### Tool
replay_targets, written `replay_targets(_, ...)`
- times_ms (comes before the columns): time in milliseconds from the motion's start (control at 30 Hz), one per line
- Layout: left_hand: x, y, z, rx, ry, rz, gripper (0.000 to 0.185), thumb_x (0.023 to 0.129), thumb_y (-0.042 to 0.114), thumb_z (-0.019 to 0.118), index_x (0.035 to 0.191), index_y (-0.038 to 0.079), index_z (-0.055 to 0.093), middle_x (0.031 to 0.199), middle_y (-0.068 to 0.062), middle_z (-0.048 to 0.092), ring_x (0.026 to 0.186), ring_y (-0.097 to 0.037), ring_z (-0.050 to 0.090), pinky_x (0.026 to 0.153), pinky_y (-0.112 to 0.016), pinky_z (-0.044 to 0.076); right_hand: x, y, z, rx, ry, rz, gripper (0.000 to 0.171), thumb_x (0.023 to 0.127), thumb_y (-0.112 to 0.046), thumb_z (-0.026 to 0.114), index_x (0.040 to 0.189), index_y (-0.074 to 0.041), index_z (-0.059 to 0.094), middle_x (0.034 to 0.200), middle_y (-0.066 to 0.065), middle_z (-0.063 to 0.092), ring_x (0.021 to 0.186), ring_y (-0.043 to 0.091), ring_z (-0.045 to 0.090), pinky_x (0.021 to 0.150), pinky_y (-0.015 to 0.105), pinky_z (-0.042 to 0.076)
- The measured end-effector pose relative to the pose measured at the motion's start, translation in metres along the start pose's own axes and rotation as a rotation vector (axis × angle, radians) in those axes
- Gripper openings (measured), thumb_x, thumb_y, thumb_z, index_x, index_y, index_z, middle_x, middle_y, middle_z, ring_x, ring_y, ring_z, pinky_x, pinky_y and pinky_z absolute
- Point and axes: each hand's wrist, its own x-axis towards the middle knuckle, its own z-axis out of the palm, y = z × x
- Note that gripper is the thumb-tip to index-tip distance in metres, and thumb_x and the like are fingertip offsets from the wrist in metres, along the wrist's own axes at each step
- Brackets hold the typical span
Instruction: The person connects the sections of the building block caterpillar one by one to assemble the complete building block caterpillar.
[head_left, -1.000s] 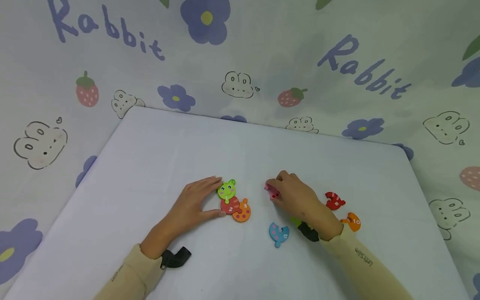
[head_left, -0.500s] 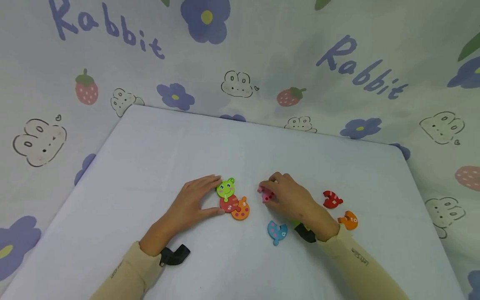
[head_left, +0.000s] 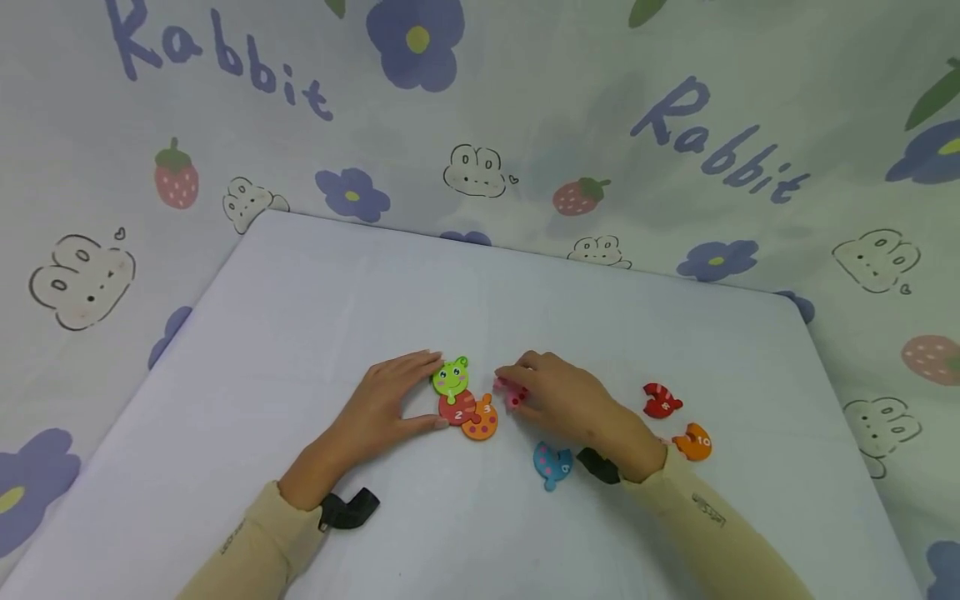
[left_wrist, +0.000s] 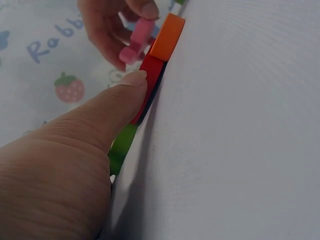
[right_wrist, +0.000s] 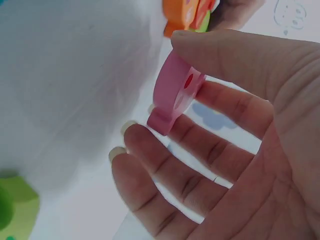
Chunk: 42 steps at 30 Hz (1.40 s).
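Pink puzzle piece (head_left: 512,393) pinched between thumb and fingers of the right hand (head_left: 570,404) — just beside the orange piece (head_left: 481,421). Left hand (head_left: 382,408) lies flat — straight fingertips and thumb touching the joined pieces.

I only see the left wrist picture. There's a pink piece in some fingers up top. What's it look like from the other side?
Observer: In the right wrist view the flat pink puzzle piece has a red dot on its face, and the right hand pinches it between thumb and a finger.
Operator: What's that green thing by my thumb?
Observer: In the head view it is a green smiling caterpillar-head piece, joined to the red round piece numbered 2.
Operator: And the orange one?
Observer: The orange round piece carries a 3 and pink dots.
Operator: Are more pieces around?
Observer: Yes, a blue piece lies loose near the right wrist.
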Motion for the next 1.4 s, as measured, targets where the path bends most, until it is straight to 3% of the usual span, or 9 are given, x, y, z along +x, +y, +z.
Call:
replay_targets(300,0.0,-0.002,0.003,-0.015,-0.002,0.01,0.087,0.083,0.05,0.087,0.155,0.017,0.052,0.161,-0.001,0.047,0.15,-0.024,0.038,0.117,-0.055,0.032,0.005,-0.006,0.003,-0.023,-0.004,-0.169,0.051,0.096,-0.028,0.079,0.145,-0.023,0.064,0.131,0.002,0.063,0.114,0.019,0.061,0.086,0.033,0.06)
replay_targets(467,-0.001,-0.002,0.003,-0.017,-0.002,0.014,0.087,0.083,0.051,0.087,0.155,0.016,0.052,0.161,-0.001,0.046,0.15,-0.024,0.038,0.117,-0.055,0.032,0.008,-0.005,0.007,-0.04,0.0,-0.218,0.047,0.096,-0.025,0.079,0.142,-0.022,0.067,0.129,0.004,0.063,0.113,0.02,0.062,0.085,0.033,0.06)
replay_targets(1067,0.0,-0.003,0.001,-0.001,-0.009,0.003,0.084,0.085,0.049,0.086,0.154,0.018,0.053,0.161,-0.001,0.047,0.15,-0.023,0.038,0.118,-0.055,0.032,0.014,-0.004,0.019,-0.089,0.045,-0.236,0.041,0.095,-0.021,0.079,0.135,-0.027,0.07,0.124,0.002,0.062,0.107,0.019,0.056,0.084,0.028,0.058)
replay_targets(1400,0.0,-0.002,0.0,-0.003,-0.001,0.004,0.087,0.085,0.05,0.086,0.157,0.017,0.049,0.161,-0.004,0.047,0.15,-0.026,0.039,0.118,-0.056,0.031,0.011,-0.006,0.018,-0.083,0.006,-0.152,0.048,0.094,-0.025,0.081,0.14,-0.022,0.067,0.125,0.001,0.06,0.107,0.016,0.055,0.085,0.026,0.056)
